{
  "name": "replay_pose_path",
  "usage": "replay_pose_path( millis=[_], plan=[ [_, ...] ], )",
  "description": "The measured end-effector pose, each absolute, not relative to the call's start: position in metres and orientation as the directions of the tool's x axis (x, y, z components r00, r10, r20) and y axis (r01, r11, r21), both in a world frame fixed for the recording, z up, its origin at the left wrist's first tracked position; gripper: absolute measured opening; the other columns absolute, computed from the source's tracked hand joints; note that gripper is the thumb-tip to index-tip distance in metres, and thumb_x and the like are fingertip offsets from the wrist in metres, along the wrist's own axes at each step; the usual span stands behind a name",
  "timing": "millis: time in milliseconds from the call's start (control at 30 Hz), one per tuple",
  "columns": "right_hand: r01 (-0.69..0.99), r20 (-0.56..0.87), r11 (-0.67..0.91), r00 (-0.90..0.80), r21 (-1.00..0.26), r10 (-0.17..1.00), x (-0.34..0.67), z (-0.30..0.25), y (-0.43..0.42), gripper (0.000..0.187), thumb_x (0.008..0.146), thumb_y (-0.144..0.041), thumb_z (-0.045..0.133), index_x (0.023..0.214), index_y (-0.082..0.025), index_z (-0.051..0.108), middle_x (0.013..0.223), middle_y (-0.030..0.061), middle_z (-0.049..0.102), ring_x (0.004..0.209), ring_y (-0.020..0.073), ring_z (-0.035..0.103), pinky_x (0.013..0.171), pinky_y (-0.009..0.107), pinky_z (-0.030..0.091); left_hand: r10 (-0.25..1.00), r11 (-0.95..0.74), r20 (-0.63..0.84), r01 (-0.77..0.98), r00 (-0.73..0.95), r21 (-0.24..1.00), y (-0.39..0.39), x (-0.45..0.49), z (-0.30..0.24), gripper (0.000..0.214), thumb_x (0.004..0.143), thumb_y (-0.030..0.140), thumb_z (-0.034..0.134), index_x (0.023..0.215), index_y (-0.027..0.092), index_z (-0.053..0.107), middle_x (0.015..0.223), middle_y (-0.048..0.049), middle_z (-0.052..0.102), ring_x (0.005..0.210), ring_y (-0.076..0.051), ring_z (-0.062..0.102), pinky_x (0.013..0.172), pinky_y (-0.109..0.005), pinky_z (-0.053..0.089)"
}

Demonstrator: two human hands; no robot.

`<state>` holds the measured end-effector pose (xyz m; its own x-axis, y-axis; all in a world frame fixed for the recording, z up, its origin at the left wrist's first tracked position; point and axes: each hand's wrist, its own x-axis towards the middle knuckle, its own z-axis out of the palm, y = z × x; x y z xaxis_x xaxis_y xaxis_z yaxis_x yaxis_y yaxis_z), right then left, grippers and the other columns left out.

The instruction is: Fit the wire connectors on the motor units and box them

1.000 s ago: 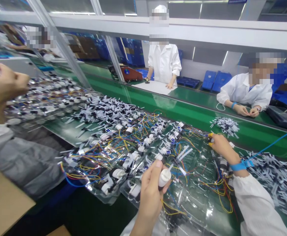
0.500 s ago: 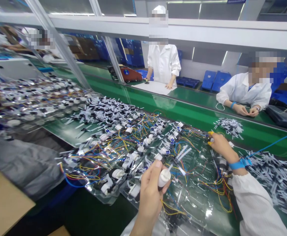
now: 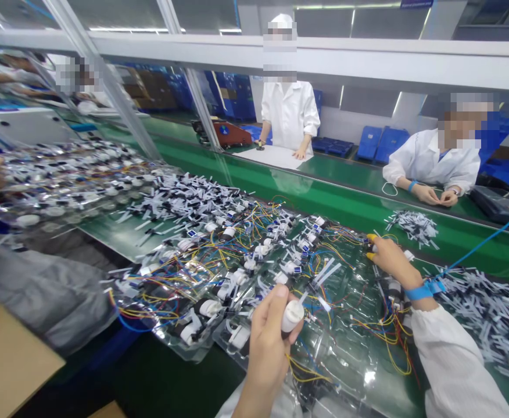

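A green conveyor belt (image 3: 455, 244) carries clear trays (image 3: 341, 354) of wired white parts (image 3: 250, 264).

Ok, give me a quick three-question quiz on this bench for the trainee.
1. What is the left hand holding?
2. True or false: the fingertips of the right hand are bare.
3. What do the white parts with coloured wires lie on?
A. Clear plastic trays
B. Blue crates
C. A cardboard sheet

Key:
1. A white cylindrical part.
2. False: they wear yellow finger cots.
3. A: the clear plastic trays.
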<state>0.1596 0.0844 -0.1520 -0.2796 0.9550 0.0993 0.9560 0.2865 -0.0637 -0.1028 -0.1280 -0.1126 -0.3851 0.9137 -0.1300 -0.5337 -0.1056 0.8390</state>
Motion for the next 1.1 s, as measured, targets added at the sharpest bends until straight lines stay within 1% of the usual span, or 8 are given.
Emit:
replay_pose_path(
  millis=[200,367,667,933,1100],
  plan=[
    [0.947,0.124,0.314,-0.304,-0.070,0.945,0.162,-0.157,0.088,0.051,0.091,-0.019,0.072,0.141,-0.014,0.061,0.131,0.0181,0.071,0.121,0.0327,0.067,0.102,0.039,0.051,0.914,-0.107,-0.129,-0.534,-0.386,0.838,-0.128,-0.104,-0.113,0.059,0.071,0.067,0.087,0.063,0.015,0.059,0.049,0.0076,0.043,0.040,-0.003,0.033,0.039,-0.015,0.024],
    [0.940,0.139,0.332,-0.320,-0.077,0.937,0.164,-0.161,0.091,0.052,0.092,-0.019,0.072,0.142,-0.013,0.059,0.138,0.0205,0.066,0.125,0.0334,0.065,0.104,0.040,0.051,0.917,-0.097,-0.131,-0.529,-0.377,0.843,-0.126,-0.104,-0.114,0.059,0.071,0.067,0.086,0.063,0.016,0.059,0.049,0.0079,0.042,0.039,-0.003,0.032,0.040,-0.015,0.024],
    [0.939,0.142,0.334,-0.321,-0.082,0.936,0.163,-0.163,0.092,0.052,0.093,-0.022,0.072,0.143,-0.012,0.060,0.135,0.0206,0.068,0.125,0.0346,0.065,0.105,0.042,0.051,0.918,-0.095,-0.130,-0.527,-0.374,0.845,-0.124,-0.105,-0.115,0.060,0.071,0.069,0.086,0.063,0.016,0.058,0.048,0.0075,0.044,0.039,-0.003,0.033,0.041,-0.016,0.025],
    [0.939,0.120,0.334,-0.324,-0.079,0.938,0.162,-0.158,0.090,0.050,0.095,-0.022,0.070,0.143,-0.011,0.060,0.132,0.0194,0.071,0.122,0.0340,0.068,0.104,0.041,0.051,0.905,-0.075,-0.168,-0.534,-0.391,0.842,-0.122,-0.104,-0.117,0.062,0.066,0.070,0.087,0.064,0.016,0.059,0.051,0.0072,0.046,0.039,-0.003,0.035,0.040,-0.016,0.025],
    [0.938,0.121,0.335,-0.324,-0.087,0.938,0.161,-0.157,0.088,0.051,0.095,-0.021,0.069,0.144,-0.011,0.060,0.134,0.0193,0.071,0.123,0.0336,0.068,0.104,0.040,0.052,0.910,-0.072,-0.156,-0.516,-0.385,0.854,-0.122,-0.104,-0.116,0.061,0.068,0.070,0.086,0.065,0.016,0.058,0.052,0.0075,0.046,0.040,-0.003,0.035,0.040,-0.016,0.027]
  ],
)
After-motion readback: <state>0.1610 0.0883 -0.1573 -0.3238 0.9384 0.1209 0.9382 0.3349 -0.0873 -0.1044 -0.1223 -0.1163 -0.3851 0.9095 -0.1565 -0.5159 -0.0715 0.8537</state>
